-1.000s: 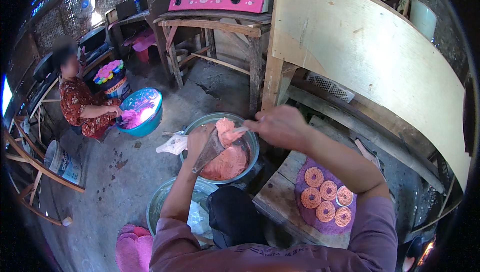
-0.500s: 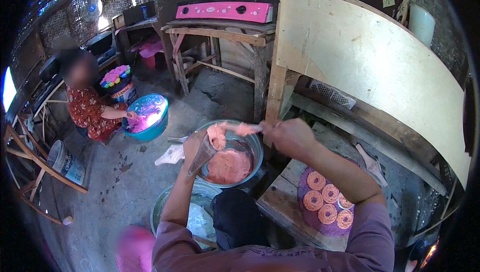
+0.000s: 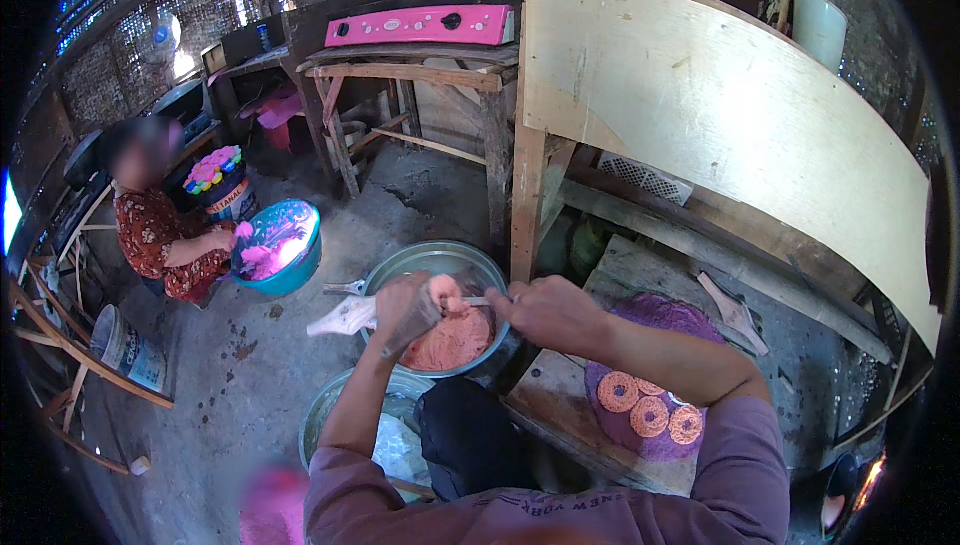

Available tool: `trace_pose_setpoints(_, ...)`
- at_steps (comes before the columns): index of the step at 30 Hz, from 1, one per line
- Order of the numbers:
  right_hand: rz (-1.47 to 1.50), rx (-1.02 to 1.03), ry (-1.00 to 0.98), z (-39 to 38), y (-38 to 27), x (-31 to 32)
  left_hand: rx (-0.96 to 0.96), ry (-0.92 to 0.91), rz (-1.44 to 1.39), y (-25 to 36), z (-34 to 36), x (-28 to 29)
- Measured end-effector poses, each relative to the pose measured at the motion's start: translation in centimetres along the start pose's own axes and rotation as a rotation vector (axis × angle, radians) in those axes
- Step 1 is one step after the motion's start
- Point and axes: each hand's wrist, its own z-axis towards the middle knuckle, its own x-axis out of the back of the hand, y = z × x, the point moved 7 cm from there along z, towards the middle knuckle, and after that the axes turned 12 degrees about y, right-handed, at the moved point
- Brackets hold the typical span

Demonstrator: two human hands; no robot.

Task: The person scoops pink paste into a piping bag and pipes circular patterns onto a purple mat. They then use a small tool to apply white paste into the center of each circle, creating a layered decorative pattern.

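Dough (image 3: 450, 342), orange, sits in a wide bowl (image 3: 492, 263) in the head view I watch from afar, with more bulging at the mouth of a cone-shaped bag (image 3: 413, 327) above it. Left hand (image 3: 400, 297) is curled round the bag; right hand (image 3: 548, 311) grips a thin utensil (image 3: 479, 301), its far end at that bulge. Rightward, I note orange rings (image 3: 620, 392) on a purple mat (image 3: 665, 315).

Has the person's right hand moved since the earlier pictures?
Yes, lower in the view, toward the person's body. Earlier, the right hand overlapped the pale panel's wooden leg; now it sits below that leg.
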Motion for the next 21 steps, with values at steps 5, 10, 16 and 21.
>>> trace_pose_setpoints(5, -0.080, -0.259, -0.020, -1.9, 4.3, 2.2, 0.138, 0.107, 0.062, -2.9, -0.1, 1.6)
trace_pose_setpoints(10, -0.051, -0.084, 0.025, -1.1, 2.6, 0.5, 0.080, 0.123, 0.051, -0.9, 0.5, 2.9)
trace_pose_setpoints(16, -0.033, -0.041, 0.012, 0.0, 1.0, -0.4, -0.110, 0.119, 0.021, 1.7, 0.6, 1.5)
trace_pose_setpoints(21, 0.120, -0.336, 0.026, -2.6, 3.1, 2.2, 0.234, 0.134, 0.063, -3.4, 0.3, 2.4)
